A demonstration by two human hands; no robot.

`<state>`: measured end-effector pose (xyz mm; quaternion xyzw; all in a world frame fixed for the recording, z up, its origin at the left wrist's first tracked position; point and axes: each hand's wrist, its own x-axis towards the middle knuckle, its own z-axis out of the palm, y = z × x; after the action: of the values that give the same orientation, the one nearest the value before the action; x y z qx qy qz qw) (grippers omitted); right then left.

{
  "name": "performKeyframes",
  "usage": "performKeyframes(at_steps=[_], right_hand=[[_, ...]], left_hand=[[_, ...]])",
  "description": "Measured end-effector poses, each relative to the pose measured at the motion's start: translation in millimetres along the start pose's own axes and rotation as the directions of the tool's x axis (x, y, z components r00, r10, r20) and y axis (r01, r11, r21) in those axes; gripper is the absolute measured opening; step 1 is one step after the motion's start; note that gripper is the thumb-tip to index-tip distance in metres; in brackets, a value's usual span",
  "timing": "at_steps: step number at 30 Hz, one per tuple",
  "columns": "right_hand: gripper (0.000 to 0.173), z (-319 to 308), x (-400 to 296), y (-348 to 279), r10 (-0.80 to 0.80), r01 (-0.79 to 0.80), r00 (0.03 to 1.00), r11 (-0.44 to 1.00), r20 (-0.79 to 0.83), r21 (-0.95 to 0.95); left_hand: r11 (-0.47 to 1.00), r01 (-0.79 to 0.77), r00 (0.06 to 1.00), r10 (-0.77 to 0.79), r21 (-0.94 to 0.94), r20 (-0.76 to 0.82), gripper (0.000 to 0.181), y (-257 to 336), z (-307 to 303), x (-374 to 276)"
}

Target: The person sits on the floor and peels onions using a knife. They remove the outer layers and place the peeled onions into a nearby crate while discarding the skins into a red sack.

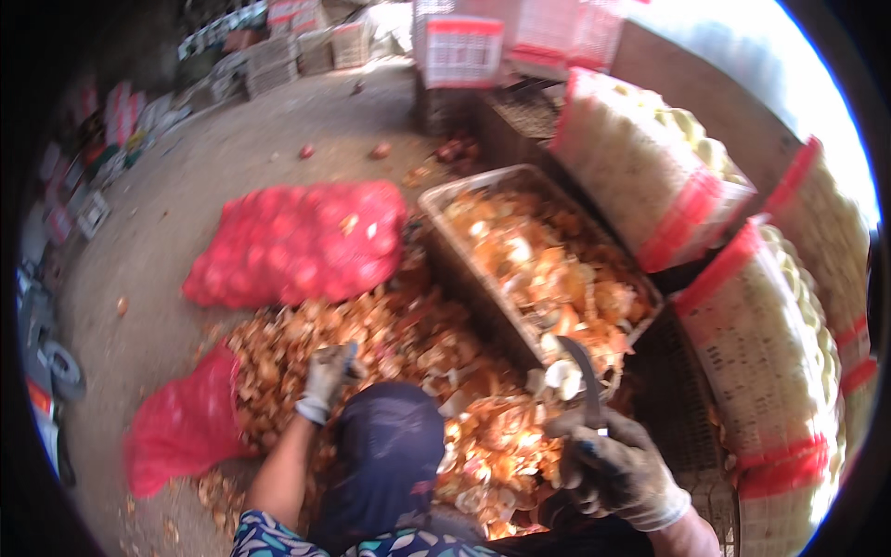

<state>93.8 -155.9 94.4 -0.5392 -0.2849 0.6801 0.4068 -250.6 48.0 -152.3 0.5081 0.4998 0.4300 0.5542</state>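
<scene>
My right hand (616, 463), in a soiled work glove, is shut on a knife (590, 383) with a curved dark blade. The blade points up and away over the near corner of a rectangular tub (480, 275) full of onion skins (536, 257). Pale onion pieces (562, 378) show just left of the blade. My left hand (330, 376), also gloved, is over a heap of brown onions and loose skins (362, 327), beside my dark-clad knee (390, 445). Its fingers are blurred, and whether they hold anything is unclear.
A full red mesh sack of onions (299, 240) lies beyond the heap; another red mesh sack (184, 421) slumps at left. Tall light mesh sacks of peeled onions (633, 160) (759, 348) line the right. Crates (463, 52) stand at the back, and loose onions (380, 150) dot the floor.
</scene>
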Motion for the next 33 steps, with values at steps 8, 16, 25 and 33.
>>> performKeyframes(at_steps=[8, 16, 25, 33], right_hand=[[0.033, -9.2, 24.9, 16.6, -0.103, 0.099, 0.969, 0.995, -0.226, -0.032], [0.034, -2.0, 56.0, 16.6, -0.030, 0.025, 0.979, 0.999, -0.204, -0.024], [0.033, -8.3, 61.2, 11.5, 0.005, -0.016, 0.959, 0.999, -0.282, -0.036], [0.047, -27.5, 60.3, 21.1, -0.218, 0.192, 0.949, 0.972, -0.226, -0.134]], left_hand=[[0.890, 0.167, 0.983, -0.120, 0.424, -0.136, 0.030, -171.6, -64.1, -76.5], [-0.015, -0.062, 0.989, -0.134, 0.998, 0.060, 0.053, -133.8, -21.5, 84.9], [-0.190, 0.019, 0.988, -0.146, 0.982, -0.047, 0.045, -109.6, 4.5, 127.9], [0.804, -0.013, 1.000, 0.019, -0.595, 0.004, 0.079, -63.7, -26.8, 54.6]])
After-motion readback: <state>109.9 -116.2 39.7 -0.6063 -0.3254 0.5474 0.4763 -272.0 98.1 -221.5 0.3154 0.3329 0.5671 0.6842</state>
